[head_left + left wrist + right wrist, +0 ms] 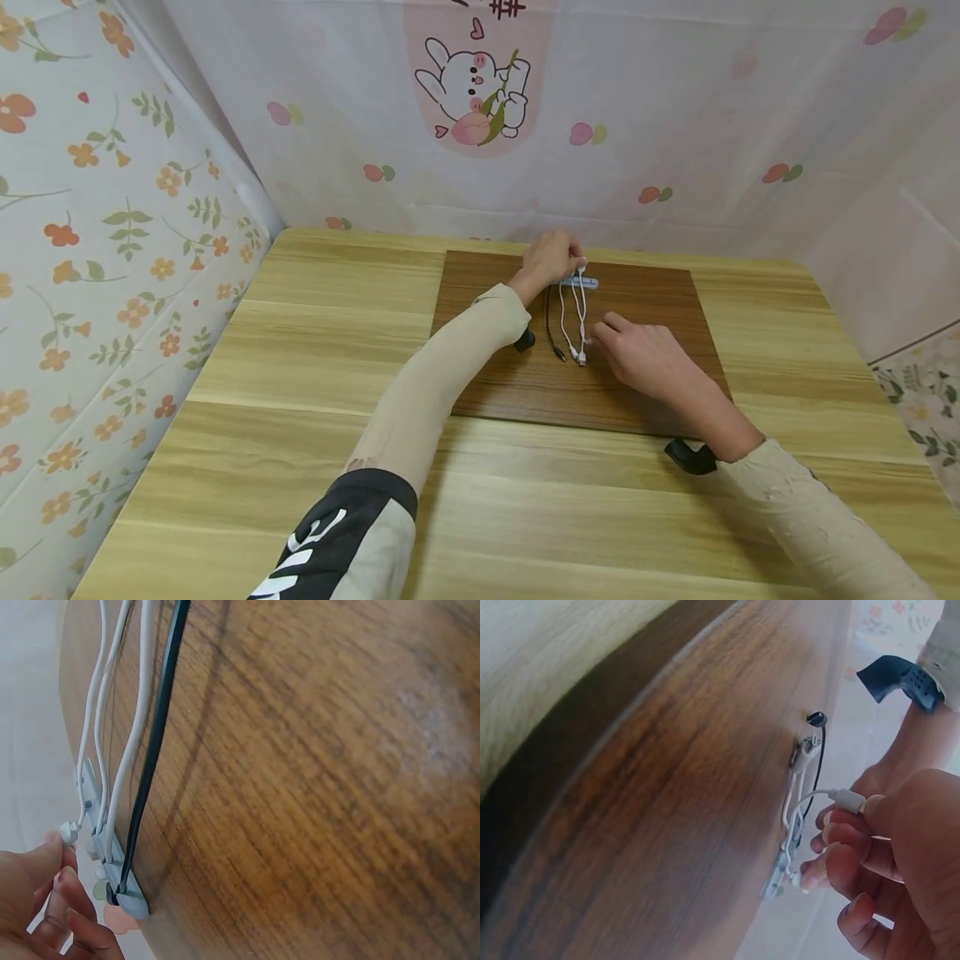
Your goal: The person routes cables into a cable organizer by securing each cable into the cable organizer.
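Observation:
A pale blue cable organizer strip (590, 284) lies near the far edge of a dark brown board (637, 400). One black cable (159, 724) and several white cables (135, 735) run through or past its slots. My left hand (551, 257) is at the strip, pinching a white plug (69, 832) between thumb and index finger just beside it. Nearer to me, my right hand (648, 357) pinches the white connector (849, 800) at the other end of a white cable. Close by, other white connectors (581, 358) and the black cable's plug (559, 354) lie on the board.
The board rests on a light wood table (315, 358), close to its back edge. Behind hangs a white curtain (675, 100) with a rabbit print, and a floral curtain (112, 292) covers the left side. Black straps (690, 457) circle the wrists.

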{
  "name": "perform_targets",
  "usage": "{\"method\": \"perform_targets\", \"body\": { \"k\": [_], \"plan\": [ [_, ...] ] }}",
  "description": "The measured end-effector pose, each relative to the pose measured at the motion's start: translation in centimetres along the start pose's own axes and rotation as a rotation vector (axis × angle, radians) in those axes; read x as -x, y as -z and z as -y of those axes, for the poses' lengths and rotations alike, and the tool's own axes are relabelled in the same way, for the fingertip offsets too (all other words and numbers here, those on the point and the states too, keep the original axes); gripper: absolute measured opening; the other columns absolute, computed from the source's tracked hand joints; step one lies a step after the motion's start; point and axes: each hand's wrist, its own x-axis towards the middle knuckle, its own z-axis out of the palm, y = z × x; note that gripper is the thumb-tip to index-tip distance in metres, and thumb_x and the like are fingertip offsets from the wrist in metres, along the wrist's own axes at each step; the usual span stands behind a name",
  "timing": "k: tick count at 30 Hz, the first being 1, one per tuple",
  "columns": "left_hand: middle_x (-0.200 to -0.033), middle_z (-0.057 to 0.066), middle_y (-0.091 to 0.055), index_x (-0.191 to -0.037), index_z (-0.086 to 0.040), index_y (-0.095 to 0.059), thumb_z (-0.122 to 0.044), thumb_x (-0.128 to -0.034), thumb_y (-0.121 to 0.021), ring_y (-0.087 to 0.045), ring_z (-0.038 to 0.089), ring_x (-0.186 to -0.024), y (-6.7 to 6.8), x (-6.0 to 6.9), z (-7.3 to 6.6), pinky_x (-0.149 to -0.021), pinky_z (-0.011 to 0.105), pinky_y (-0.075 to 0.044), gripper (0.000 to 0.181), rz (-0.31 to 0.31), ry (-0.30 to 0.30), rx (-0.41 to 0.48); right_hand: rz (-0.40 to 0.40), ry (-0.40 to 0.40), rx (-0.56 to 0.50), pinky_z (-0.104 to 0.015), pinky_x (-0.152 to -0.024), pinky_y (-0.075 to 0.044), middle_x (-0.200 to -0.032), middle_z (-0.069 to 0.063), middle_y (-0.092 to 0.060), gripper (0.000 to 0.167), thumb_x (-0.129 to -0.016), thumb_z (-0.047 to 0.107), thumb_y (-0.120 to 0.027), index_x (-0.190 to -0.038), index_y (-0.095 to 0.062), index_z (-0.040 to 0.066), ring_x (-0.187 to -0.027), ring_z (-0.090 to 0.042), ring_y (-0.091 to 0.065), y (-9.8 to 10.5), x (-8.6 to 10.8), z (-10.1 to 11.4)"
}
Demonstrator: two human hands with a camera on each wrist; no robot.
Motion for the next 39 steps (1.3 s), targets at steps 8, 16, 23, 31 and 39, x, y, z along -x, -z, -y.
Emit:
{"method": "perform_targets", "body": {
  "k": [8, 16, 23, 31, 39],
  "plan": [
    [-0.095, -0.008, -0.067, -0.103, -0.023, -0.077, -0.038, -0.0995, -0.067, -0.059, 0.01, -0.079, -0.1, -0.2, 0.1, -0.062, 0.028, -0.046, 0.018, -0.001, -0.002, 0.001, 0.018, 0.008, 0.048, -0.033, -0.036, -0.033, -0.084, -0.008, -0.053, 0.013, -0.093, 0.002, -0.073, -0.09, -0.061, 0.006, -0.044, -0.013, -0.035, 0.0, 0.2, 0.3],
    [-0.095, -0.008, -0.068, -0.102, -0.023, -0.078, -0.035, -0.0984, -0.07, -0.059, 0.01, -0.078, -0.5, -0.3, 0.2, -0.061, 0.027, -0.045, 0.016, -0.005, -0.013, 0.008, 0.018, 0.035, 0.078, -0.033, -0.036, -0.034, -0.083, -0.009, -0.052, 0.015, -0.092, -0.005, -0.068, -0.087, -0.058, 0.006, -0.045, -0.014, -0.034, -0.2, 0.2, 1.0],
    [-0.095, -0.008, -0.068, -0.102, -0.022, -0.077, -0.034, -0.099, -0.069, -0.059, 0.011, -0.079, -0.6, -0.3, 0.1, -0.062, 0.028, -0.045, 0.015, -0.002, -0.013, 0.007, 0.026, 0.038, 0.087, -0.033, -0.036, -0.034, -0.082, -0.008, -0.05, 0.016, -0.092, -0.005, -0.068, -0.086, -0.057, 0.006, -0.044, -0.014, -0.034, 0.0, 0.1, 1.1],
    [-0.092, -0.007, -0.066, -0.1, -0.022, -0.076, -0.034, -0.1005, -0.067, -0.058, 0.013, -0.076, -0.7, -0.6, 0.0, -0.06, 0.029, -0.043, 0.015, 0.033, -0.005, -0.015, 0.055, 0.053, 0.097, -0.034, -0.037, -0.036, -0.082, -0.008, -0.05, 0.011, -0.094, -0.004, -0.066, -0.09, -0.062, 0.005, -0.045, -0.015, -0.036, 0.3, -0.1, 1.3],
    [-0.09, -0.006, -0.066, -0.098, -0.022, -0.076, -0.034, -0.1008, -0.066, -0.058, 0.014, -0.073, -0.8, -0.6, -0.2, -0.058, 0.029, -0.042, 0.016, 0.043, -0.014, -0.045, 0.084, 0.072, 0.1, -0.035, -0.038, -0.038, -0.081, -0.008, -0.051, 0.009, -0.093, -0.004, -0.068, -0.094, -0.065, 0.004, -0.047, -0.015, -0.038, 0.4, 0.1, 1.4]
  ]
}}
